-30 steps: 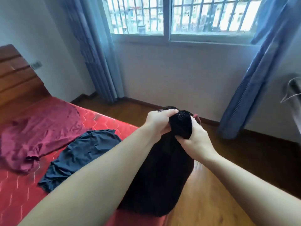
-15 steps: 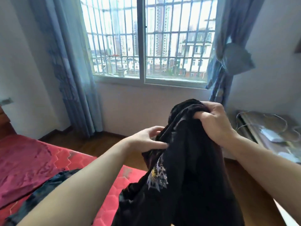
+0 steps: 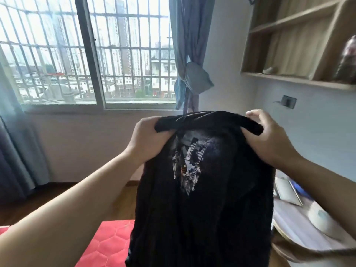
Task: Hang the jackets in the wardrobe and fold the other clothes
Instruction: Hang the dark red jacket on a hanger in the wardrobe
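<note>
A black garment (image 3: 208, 205) with a printed picture on its front hangs in front of me, held up by its top edge. My left hand (image 3: 148, 141) grips the top edge at the left. My right hand (image 3: 269, 139) grips it at the right, with the forefinger raised. The cloth falls straight down past the bottom of the view and covers part of the red mattress (image 3: 107, 245). No wardrobe and no other clothes show in this view.
A barred window (image 3: 86, 54) fills the far wall, with a tied blue curtain (image 3: 190, 74) at its right. Wooden wall shelves (image 3: 296, 41) are at the upper right. Below them a desk (image 3: 312, 228) holds papers and a white object. Wooden floor lies between bed and wall.
My hands lifted the black garment off the bed and moved apart along its top edge, spreading it so the print shows. My view swung up and to the right, away from the bed.
</note>
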Demonstrator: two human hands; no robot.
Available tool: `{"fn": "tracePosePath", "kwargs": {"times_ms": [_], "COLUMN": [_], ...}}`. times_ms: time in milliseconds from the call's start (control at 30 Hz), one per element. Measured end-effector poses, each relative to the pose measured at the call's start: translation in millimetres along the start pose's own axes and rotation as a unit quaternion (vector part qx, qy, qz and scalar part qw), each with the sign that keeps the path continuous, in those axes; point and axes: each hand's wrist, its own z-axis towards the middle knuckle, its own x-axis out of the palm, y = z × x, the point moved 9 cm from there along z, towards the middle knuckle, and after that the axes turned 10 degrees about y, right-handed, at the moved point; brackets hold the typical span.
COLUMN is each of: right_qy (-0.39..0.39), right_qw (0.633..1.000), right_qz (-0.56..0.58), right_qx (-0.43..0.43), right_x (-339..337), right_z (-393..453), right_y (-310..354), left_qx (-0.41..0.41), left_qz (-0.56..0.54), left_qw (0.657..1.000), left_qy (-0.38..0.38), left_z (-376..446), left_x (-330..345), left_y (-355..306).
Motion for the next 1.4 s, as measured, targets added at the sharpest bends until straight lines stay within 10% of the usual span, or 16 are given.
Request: {"fn": "tracePosePath", "kwargs": {"times_ms": [367,533,767,967,1400], "right_qy": [-0.105,-0.16,-0.155,-0.119,-0.401], "right_qw": [0.934,0.907,0.919,0.922,0.843], "right_qz": [-0.327,-0.385,-0.334,-0.296,-0.079], "right_qx": [-0.098,-0.05,0.141,0.221,0.349], "right_x": [-180,-261,-333,-363,-454], "right_z": [-74,-113,-165,-210,-403], "right_y": [34,52,50,57,111], "left_qx": [0.2,0.225,0.191,0.195,0.373], "left_qz": [0.266,0.451,0.344,0.165,-0.119], "left_qw": [0.925,0.86,0.919,0.954,0.841], "left_qy": [0.184,0.082,0.022,0.158,0.373], "left_z": [11,14,21,29,-88], "left_x": [26,39,89,155,265], "left_y": [-232,-304,-369,-409,-527]}}
